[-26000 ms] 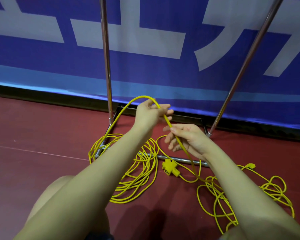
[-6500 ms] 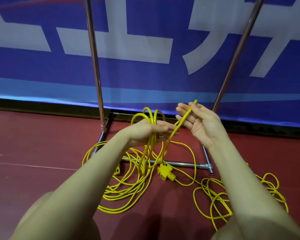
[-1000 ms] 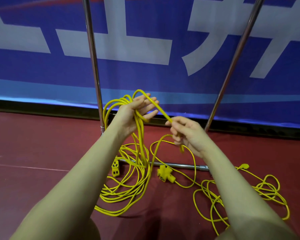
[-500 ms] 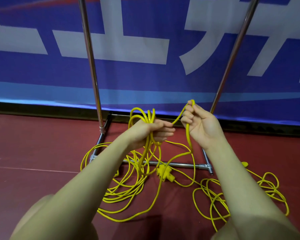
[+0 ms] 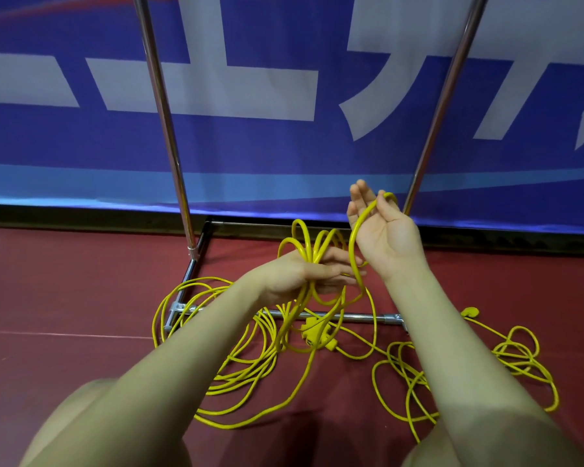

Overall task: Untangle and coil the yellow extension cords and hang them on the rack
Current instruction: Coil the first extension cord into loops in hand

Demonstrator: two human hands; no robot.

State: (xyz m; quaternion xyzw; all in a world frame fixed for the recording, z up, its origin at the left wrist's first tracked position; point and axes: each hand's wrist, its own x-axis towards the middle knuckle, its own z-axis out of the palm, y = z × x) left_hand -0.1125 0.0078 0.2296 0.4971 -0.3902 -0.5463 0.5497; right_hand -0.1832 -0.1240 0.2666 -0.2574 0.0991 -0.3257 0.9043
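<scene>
1. Two hands: left hand (image 5: 302,276), right hand (image 5: 386,239).
2. Two upright rack poles: left pole (image 5: 164,119), right pole (image 5: 444,106).
3. Two floor piles of yellow cord: left pile (image 5: 236,365), right pile (image 5: 506,362).
4. One bundle of loops (image 5: 312,246) in the left hand; exact loop count unclear.
5. One yellow socket block (image 5: 316,335) on the floor.
6. One yellow plug (image 5: 469,312) near the floor's right edge.

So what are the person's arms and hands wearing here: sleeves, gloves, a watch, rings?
Nothing visible. Both forearms are bare up to the bottom edge of the picture, with no sleeves in view. The left hand and right hand have no gloves, and no watch, bracelet or ring shows.
</scene>
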